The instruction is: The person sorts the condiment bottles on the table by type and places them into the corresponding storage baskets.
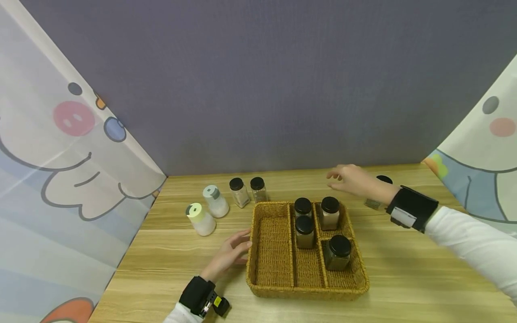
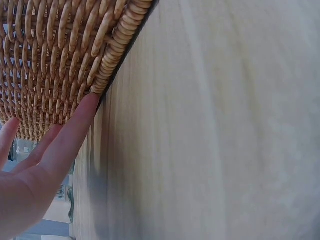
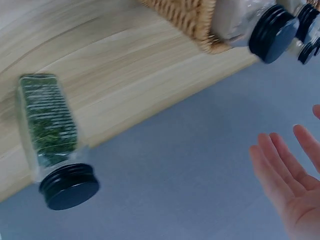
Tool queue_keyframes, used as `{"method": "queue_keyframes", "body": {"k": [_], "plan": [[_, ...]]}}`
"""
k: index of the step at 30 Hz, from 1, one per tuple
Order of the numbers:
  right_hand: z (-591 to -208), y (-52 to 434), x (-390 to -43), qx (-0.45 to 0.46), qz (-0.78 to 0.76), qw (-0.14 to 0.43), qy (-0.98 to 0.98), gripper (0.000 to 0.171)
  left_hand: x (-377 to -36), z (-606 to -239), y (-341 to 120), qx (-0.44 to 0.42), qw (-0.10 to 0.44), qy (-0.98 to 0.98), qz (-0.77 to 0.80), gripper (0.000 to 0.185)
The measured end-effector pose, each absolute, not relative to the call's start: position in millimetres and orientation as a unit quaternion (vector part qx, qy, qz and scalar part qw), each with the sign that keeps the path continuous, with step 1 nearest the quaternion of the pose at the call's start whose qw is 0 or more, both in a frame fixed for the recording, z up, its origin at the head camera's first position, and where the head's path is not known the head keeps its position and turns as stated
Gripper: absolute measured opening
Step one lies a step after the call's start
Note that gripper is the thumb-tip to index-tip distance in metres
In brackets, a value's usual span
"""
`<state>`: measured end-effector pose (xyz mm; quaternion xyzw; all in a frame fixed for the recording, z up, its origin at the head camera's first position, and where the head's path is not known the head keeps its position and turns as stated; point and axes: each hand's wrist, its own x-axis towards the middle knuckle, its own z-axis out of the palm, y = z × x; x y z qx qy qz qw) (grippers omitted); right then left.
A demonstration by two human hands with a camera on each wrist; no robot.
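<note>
A wood-grain table [image 1: 436, 278] bears a rectangular wicker basket [image 1: 307, 294], divided into compartments, at its middle. The left hand [image 1: 228, 255] touches the basket's left wall with extended fingers, resting against the weave rather than gripping. The right hand [image 1: 351, 179] hovers beyond the basket's far right corner, its fingers loosely spread and holding nothing.

The near right compartment holds a wide black-lidded jar [image 1: 338, 255] with dark contents; the far right one holds a square black-lidded jar [image 1: 330, 216] of pale contents. Two black-capped spice jars [image 1: 304, 233] stand one behind the other in the middle compartment; their filling looks brownish, though it is hard to tell from here.

Left of the basket, a yellow-green-capped shaker [image 1: 202, 220] and a pale-blue-capped shaker [image 1: 216, 202] contain something white. Two small glass jars [image 1: 240, 194] with black caps stand near the basket's far left corner. Right of the basket, partly behind the right wrist, is a jar of green flakes [image 3: 50, 125].
</note>
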<state>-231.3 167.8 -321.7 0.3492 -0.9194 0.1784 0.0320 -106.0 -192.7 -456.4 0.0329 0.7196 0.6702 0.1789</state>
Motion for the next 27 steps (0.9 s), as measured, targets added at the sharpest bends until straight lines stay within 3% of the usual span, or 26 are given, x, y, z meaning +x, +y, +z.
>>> {"method": "queue_keyframes", "body": {"k": [27], "plan": [[-329, 224, -258, 0.249, 0.180, -0.001, -0.952, 0.027, -106, -455, -192, 0.036, 0.173, 0.723, 0.668, 0.057]]}}
